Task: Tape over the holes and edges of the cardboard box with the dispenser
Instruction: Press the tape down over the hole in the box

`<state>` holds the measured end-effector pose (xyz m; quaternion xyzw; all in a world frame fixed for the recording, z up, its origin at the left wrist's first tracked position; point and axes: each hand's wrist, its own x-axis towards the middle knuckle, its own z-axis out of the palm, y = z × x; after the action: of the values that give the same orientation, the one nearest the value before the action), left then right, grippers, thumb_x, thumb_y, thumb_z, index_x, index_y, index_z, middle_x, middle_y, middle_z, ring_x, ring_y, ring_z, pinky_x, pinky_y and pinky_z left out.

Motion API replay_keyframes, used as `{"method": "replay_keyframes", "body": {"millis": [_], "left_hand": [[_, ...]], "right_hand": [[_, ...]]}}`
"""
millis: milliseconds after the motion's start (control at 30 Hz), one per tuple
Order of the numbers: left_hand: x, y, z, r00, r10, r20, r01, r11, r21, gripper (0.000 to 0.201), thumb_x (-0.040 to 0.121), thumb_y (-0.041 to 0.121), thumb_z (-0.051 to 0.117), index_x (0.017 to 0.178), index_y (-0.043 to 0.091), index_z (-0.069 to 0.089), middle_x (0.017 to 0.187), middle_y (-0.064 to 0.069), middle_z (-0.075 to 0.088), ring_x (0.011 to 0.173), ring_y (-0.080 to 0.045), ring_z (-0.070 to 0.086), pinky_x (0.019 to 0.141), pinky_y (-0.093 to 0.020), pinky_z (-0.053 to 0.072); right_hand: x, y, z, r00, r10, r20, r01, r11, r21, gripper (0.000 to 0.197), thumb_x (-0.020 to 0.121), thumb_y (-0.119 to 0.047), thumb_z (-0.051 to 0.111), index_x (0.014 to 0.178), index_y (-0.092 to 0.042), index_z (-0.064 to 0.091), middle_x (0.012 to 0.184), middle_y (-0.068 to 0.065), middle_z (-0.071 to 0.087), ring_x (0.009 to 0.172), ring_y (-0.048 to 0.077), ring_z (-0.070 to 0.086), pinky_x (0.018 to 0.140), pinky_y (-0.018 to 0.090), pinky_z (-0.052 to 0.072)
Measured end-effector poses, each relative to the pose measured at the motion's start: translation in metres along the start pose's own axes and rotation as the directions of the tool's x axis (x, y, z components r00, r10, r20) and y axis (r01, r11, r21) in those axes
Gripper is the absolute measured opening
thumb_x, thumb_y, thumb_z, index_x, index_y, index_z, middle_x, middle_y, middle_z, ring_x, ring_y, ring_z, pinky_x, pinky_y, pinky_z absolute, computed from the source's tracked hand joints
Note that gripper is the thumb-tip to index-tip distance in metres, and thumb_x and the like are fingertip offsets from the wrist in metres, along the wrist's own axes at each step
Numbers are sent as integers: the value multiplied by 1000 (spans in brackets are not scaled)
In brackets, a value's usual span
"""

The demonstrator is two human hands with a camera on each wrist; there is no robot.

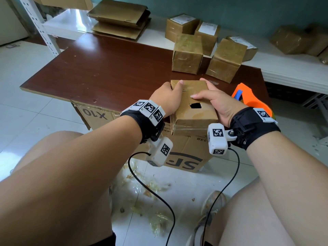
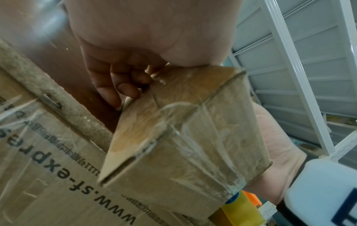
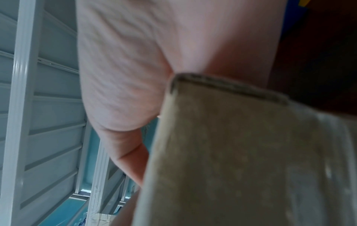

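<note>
1. Lots is hidden here. The right wrist view is mostly blurry palm and one cardboard face, so you can't really see the fingers there. The orange dispenser (image 1: pixel 248 96) is half tucked behind the right hand (image 1: pixel 218 103); only its top and a bit of blue show in the head view. The left wrist view catches just a yellow and orange sliver of it under the box.
2. The cardboard box (image 1: pixel 192 102) sits at the near edge of the dark brown bench (image 1: pixel 106 71), sticking out over it. Its top has a ragged dark hole (image 1: pixel 195 105), and shiny tape already wraps the near end.
3. Left hand (image 1: pixel 166 98) grip: thumb on top at the far corner, fingers (image 2: pixel 119 85) curled down the left side, grasping the box.
4. Right hand grip: thumb laid across the top just beyond the hole, fingers wrapped over the far right corner, also grasping the box.
5. Taped small boxes (image 1: pixel 205 57) stand further back on the bench.
</note>
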<state>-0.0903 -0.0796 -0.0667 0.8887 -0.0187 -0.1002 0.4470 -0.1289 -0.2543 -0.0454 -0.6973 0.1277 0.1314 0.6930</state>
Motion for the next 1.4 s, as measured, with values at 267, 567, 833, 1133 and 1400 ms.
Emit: {"method": "replay_keyframes", "body": {"millis": [267, 567, 833, 1133, 1400], "left_hand": [[3, -3, -4, 1000, 8, 23, -7, 999, -42, 58, 107, 66, 35, 119, 16, 61, 107, 0, 68, 100, -23, 67, 83, -38, 52], [1, -7, -28, 997, 62, 44, -59, 997, -50, 61, 110, 58, 35, 116, 9, 70, 110, -11, 75, 100, -26, 72, 96, -46, 56], [1, -17, -30, 1000, -1, 8, 2, 978, -208, 51, 101, 66, 52, 113, 20, 72, 106, 2, 78, 96, -24, 76, 92, -46, 63], [9, -17, -29, 982, -138, -133, 101, 963, -249, 46, 106, 52, 49, 110, 11, 67, 99, -5, 70, 93, -26, 68, 80, -38, 56], [3, -19, -28, 987, -96, -130, 68, 977, -203, 68, 99, 73, 47, 128, 14, 62, 119, -3, 69, 105, -24, 68, 97, -47, 58]], "right_hand": [[-3, -3, 10, 999, -1, -45, 3, 999, 52, 95, 89, -21, 79, 166, -32, 26, 130, 15, 72, 107, 33, 77, 89, 49, 63], [-4, 9, 36, 976, -51, -212, 58, 998, 27, 71, 106, -44, 63, 167, -37, 26, 139, 2, 66, 109, 20, 75, 88, 43, 65], [2, 15, 45, 912, -111, -394, 107, 994, -30, 86, 100, -57, 64, 170, -30, 21, 167, -2, 41, 144, 23, 53, 113, 51, 51], [-28, 26, 61, 949, -220, -225, 116, 910, -398, 116, 60, -82, 83, 154, -27, 42, 133, -18, 65, 117, 8, 65, 104, 42, 55], [-8, 24, 54, 848, -400, -348, 264, 888, -376, 49, 102, -57, 60, 138, -25, 68, 123, -13, 74, 112, 5, 68, 104, 41, 56]]}}
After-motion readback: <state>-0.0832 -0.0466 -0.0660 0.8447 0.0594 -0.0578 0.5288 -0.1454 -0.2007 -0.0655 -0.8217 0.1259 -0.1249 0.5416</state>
